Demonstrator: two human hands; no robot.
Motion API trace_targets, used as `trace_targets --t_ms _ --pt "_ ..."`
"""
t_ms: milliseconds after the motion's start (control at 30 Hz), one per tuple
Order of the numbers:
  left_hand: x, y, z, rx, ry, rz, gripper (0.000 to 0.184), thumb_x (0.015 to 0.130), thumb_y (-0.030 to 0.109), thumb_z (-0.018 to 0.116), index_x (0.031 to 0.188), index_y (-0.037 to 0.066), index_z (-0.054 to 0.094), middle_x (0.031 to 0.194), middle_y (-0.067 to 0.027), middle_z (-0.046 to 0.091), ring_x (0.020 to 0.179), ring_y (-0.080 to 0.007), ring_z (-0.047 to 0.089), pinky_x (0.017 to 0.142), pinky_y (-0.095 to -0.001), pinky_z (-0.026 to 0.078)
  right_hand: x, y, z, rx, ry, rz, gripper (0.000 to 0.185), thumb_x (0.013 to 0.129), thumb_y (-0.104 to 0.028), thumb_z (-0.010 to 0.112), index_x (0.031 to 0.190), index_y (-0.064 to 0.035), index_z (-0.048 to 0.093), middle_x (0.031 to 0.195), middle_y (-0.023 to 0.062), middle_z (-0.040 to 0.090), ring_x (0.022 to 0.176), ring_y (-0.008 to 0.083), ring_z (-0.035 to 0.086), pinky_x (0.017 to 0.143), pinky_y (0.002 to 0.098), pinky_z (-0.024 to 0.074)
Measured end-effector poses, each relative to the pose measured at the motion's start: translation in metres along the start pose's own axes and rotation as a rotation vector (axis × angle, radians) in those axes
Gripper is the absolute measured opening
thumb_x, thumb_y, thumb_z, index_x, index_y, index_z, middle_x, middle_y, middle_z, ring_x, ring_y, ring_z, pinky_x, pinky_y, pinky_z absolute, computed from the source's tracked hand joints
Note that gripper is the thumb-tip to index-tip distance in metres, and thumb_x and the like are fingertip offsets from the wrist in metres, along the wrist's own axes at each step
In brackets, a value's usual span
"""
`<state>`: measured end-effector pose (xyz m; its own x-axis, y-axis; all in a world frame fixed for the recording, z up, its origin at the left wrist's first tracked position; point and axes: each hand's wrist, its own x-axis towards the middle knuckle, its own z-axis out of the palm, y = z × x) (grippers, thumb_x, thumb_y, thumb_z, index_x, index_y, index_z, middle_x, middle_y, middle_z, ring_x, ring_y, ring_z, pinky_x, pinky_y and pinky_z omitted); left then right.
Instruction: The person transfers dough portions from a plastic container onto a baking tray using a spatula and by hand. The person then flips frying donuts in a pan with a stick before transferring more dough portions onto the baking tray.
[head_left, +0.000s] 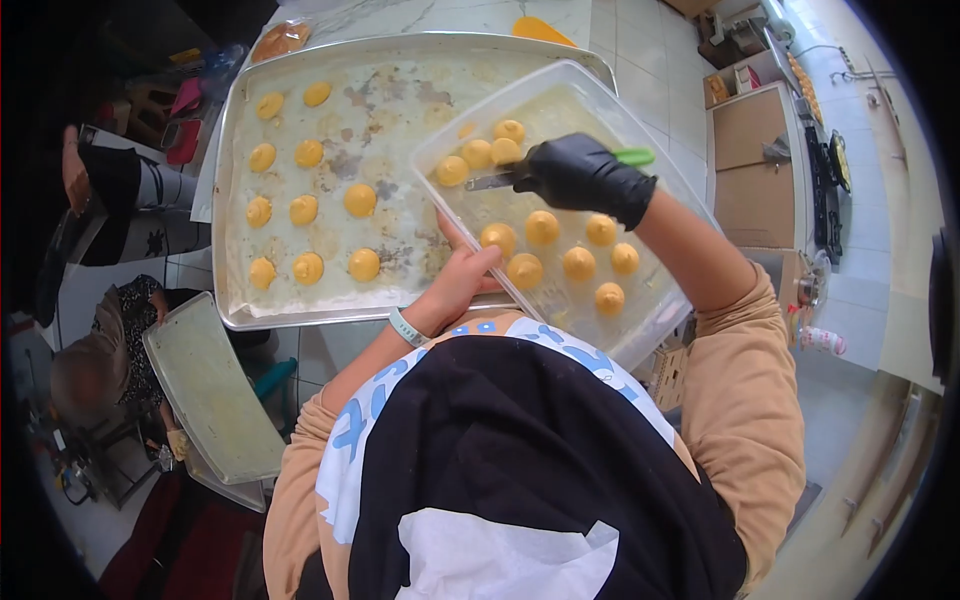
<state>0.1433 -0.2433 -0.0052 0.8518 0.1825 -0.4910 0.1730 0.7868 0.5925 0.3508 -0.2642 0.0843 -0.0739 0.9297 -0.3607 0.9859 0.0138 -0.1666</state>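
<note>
Yellow piped rounds [542,228] lie inside the clear plastic bin [655,295], which overlaps the near right part of the large metal tray [420,318]. From my remote seat, I have the gloved right hand [580,180] closed around a green-handled tool [634,157], fingers wrapped together; I cannot tell each fingertip apart in the black glove. The metal blade reaches in beside the upper cluster. My bare left hand [465,280] pinches the bin's near wall, thumb over the rim, other fingers partly hidden beneath.

I judge this step to be moving or placing rounds with the blade; the next move calls for a low, flat blade and a steady bin, so neighbours stay unsmudged.

I count eleven rounds in the bin and ten on the tray, with one tool. Farther out are one orange scraper [541,31] and another person [130,320] beside a second tray [210,390].
</note>
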Motion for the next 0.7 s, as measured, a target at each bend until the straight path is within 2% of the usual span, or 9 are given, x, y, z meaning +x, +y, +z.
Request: trace_targets --t_ms 33,67,133,267,433,533,600,633,700 --pt "0.000 -0.001 0.001 -0.011 0.005 0.028 0.046 0.084 0.012 0.042 0.126 -0.002 0.030 0.122 -0.0119 0.042 0.111 -0.0252 0.048 0.091 -0.0419 0.045 -0.004 0.002 -0.002 -0.025 0.104 0.076 0.020 0.079 -0.028 0.059 0.090 -0.0121 0.065 0.070 0.0120 0.061 0.061 0.0316 0.058 0.057 0.0391 0.0459" --pt "0.001 -0.003 -0.001 -0.030 -0.014 0.023 0.046 0.083 0.012 0.042 0.126 -0.001 0.030 0.123 -0.0117 0.041 0.111 -0.0250 0.048 0.091 -0.0420 0.045 -0.005 0.012 -0.005 -0.093 0.105 0.013 0.022 0.078 -0.032 0.060 0.078 -0.0108 0.064 0.064 0.0109 0.060 0.059 0.0314 0.059 0.053 0.0391 0.0466" --pt "0.005 -0.005 -0.005 -0.063 -0.046 0.019 0.048 0.082 0.011 0.043 0.127 -0.001 0.029 0.124 -0.0113 0.040 0.112 -0.0247 0.047 0.091 -0.0423 0.045 -0.005 0.023 -0.008 -0.161 0.043 -0.055 0.019 0.076 -0.029 0.060 0.073 -0.0109 0.062 0.065 0.0089 0.061 0.060 0.0290 0.060 0.058 0.0372 0.0469" --pt "0.001 -0.002 0.001 -0.055 -0.003 0.034 0.050 0.081 0.011 0.044 0.127 0.000 0.028 0.124 -0.0110 0.040 0.112 -0.0245 0.047 0.091 -0.0424 0.045 0.013 0.047 -0.008 -0.231 0.152 -0.159 0.009 0.073 -0.022 0.061 0.071 -0.0145 0.064 0.067 0.0023 0.063 0.070 0.0218 0.061 0.071 0.0315 0.0448" --pt "0.000 0.000 0.002 -0.036 0.010 0.043 0.048 0.081 0.012 0.044 0.125 0.000 0.030 0.124 -0.0110 0.040 0.110 -0.0240 0.048 0.091 -0.0426 0.045 0.024 0.065 -0.017 -0.294 0.103 -0.133 0.009 0.071 -0.024 0.064 0.074 -0.0155 0.066 0.070 0.0037 0.063 0.070 0.0242 0.060 0.069 0.0338 0.0456" --pt "0.003 -0.002 -0.001 -0.069 -0.029 0.043 0.047 0.081 0.012 0.044 0.124 -0.001 0.031 0.123 -0.0116 0.041 0.113 -0.0240 0.046 0.090 -0.0429 0.045 0.026 0.058 -0.014 -0.172 0.005 -0.055 0.013 0.069 -0.028 0.067 0.075 -0.0156 0.066 0.069 0.0058 0.063 0.070 0.0261 0.060 0.069 0.0352 0.0453" --pt "0.000 -0.001 0.004 -0.052 0.011 0.065 0.040 0.081 0.016 0.045 0.117 -0.001 0.037 0.110 -0.0086 0.044 0.103 -0.0193 0.048 0.085 -0.0377 0.047 0.035 0.057 0.006 -0.008 -0.007 -0.187 0.012 0.068 -0.028 0.067 0.070 -0.0159 0.064 0.062 0.0056 0.058 0.067 0.0261 0.057 0.066 0.0366 0.0436" --pt "-0.001 0.001 0.006 -0.043 0.032 0.078 0.038 0.082 0.019 0.045 0.113 -0.001 0.041 0.104 -0.0071 0.045 0.098 -0.0170 0.049 0.083 -0.0351 0.048 0.035 0.043 0.013 -0.126 0.010 -0.270 0.014 0.068 -0.029 0.068 0.070 -0.0161 0.064 0.062 0.0055 0.059 0.067 0.0263 0.057 0.071 0.0365 0.0419" --pt "0.000 -0.003 0.003 -0.005 0.066 0.086 0.037 0.081 0.018 0.045 0.113 -0.001 0.041 0.104 -0.0068 0.045 0.098 -0.0167 0.049 0.083 -0.0353 0.048 0.035 0.025 0.024 0.011 -0.059 -0.364 0.015 0.069 -0.031 0.066 0.065 -0.0168 0.062 0.061 0.0051 0.057 0.066 0.0260 0.056 0.075 0.0359 0.0393"
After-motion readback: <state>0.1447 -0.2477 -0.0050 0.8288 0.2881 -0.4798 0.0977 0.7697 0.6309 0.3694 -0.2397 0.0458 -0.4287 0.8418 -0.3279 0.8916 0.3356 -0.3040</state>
